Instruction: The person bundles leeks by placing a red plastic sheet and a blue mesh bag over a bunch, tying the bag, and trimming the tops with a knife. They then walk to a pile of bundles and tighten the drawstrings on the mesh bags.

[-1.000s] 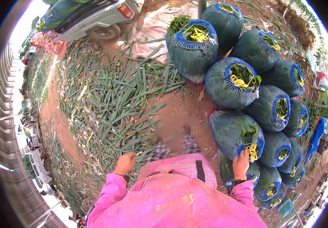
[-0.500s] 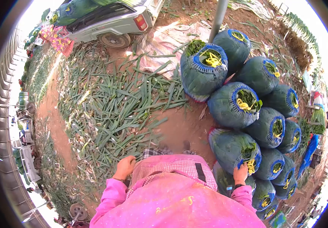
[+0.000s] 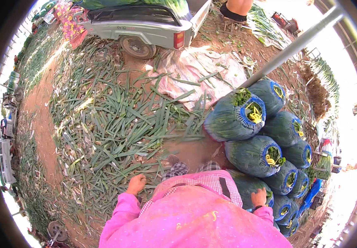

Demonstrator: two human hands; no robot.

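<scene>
My right hand rests on the top of a dark green net sack stuffed with leafy greens, close by my right side. My left hand hangs at my left side in a loose fist with nothing in it, above cut green leaves strewn over the red dirt. I wear a pink long-sleeved shirt. Several more filled sacks with blue rims and yellow ties, such as the farthest one, lie stacked in a row to my right.
A grey pickup truck loaded with greens stands ahead. A pale tarp lies on the ground before it. A metal pole slants up on the right. Another person sits beyond the truck.
The view has tilted upward and forward, showing more of the truck and the pole. My right hand stays on the sack top; my left hand remains by my side.
</scene>
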